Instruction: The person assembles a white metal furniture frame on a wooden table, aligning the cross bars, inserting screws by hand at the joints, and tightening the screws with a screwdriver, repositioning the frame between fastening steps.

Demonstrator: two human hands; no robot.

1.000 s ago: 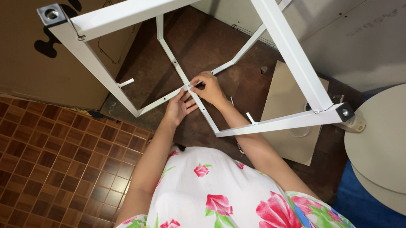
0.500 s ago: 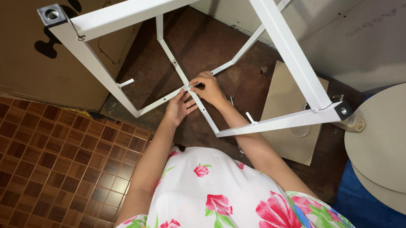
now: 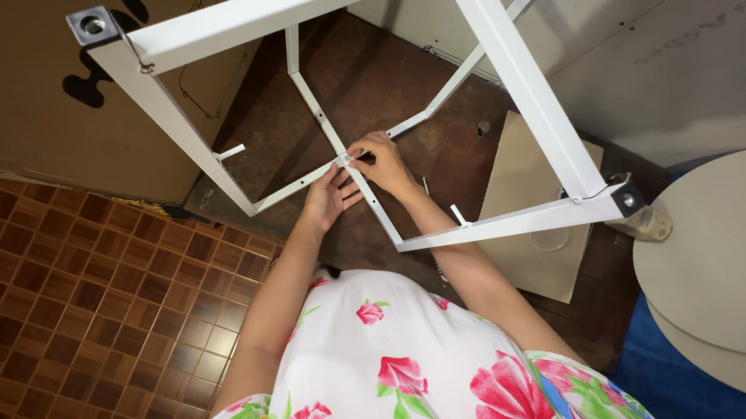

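A white metal frame (image 3: 505,57) of square tubes stands upside down on a brown board (image 3: 387,79), its legs rising toward me. Thin white cross braces (image 3: 310,96) meet at a centre joint (image 3: 345,159) near the floor. My left hand (image 3: 327,198) rests under that joint, fingers pinched on the brace. My right hand (image 3: 382,162) grips the joint from the right, fingertips closed on a small part there that I cannot make out. Both forearms reach down through the frame.
Brown patterned floor tiles (image 3: 51,308) lie to the left. A large cardboard sheet (image 3: 1,101) leans at the back left, a smaller cardboard piece (image 3: 530,211) lies on the right. A round pale tabletop (image 3: 739,263) sits at right, beside a small bottle (image 3: 647,222).
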